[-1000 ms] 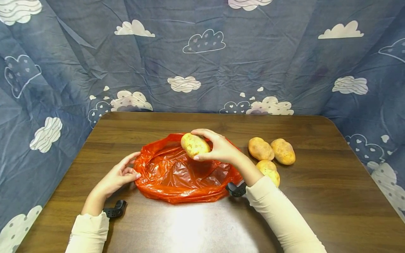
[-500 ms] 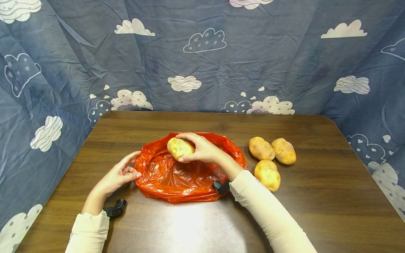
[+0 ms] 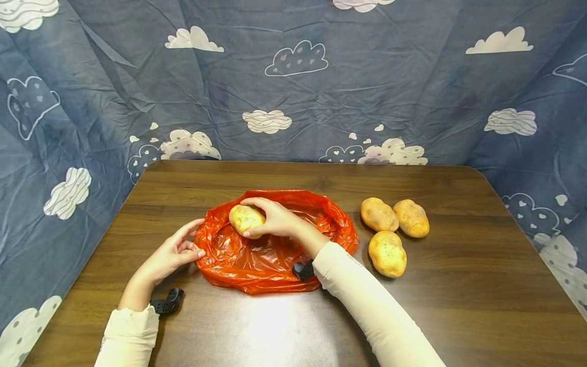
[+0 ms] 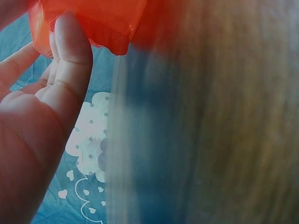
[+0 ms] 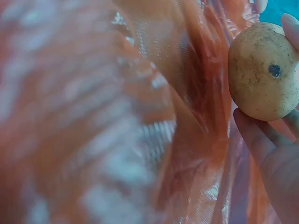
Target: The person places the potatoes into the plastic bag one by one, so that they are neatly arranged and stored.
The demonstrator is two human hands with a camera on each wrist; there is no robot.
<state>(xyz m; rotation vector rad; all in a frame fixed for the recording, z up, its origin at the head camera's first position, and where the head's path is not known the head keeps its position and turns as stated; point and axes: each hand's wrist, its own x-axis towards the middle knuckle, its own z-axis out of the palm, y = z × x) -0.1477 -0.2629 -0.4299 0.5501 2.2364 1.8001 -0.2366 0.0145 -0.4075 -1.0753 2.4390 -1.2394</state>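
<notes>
A red plastic bag (image 3: 275, 281) lies on the table with its mouth spread wide and facing up. At its left rim, my left hand (image 3: 167, 257) holds the edge between thumb and fingers; in the left wrist view, the fingers (image 4: 72, 51) touch the red plastic. Over the left part of the bag's mouth, my right hand (image 3: 278, 220) grips a potato (image 3: 245, 220) with thumb and fingertips. A dark spot marks that potato (image 5: 261, 70) in the right wrist view, with the crinkled bag beside it. Part of the right hand is cut off there.
Right of the bag, three potatoes lie close together: one at back left (image 3: 379, 214), one at back right (image 3: 411, 218) and one in front (image 3: 387, 254). A blue cloud-print curtain (image 3: 293, 97) stands behind the wooden table (image 3: 477, 285).
My right hand has carried the potato leftward, from the bag's middle to over its left part. The left hand stays at the rim, and the three potatoes have not moved.
</notes>
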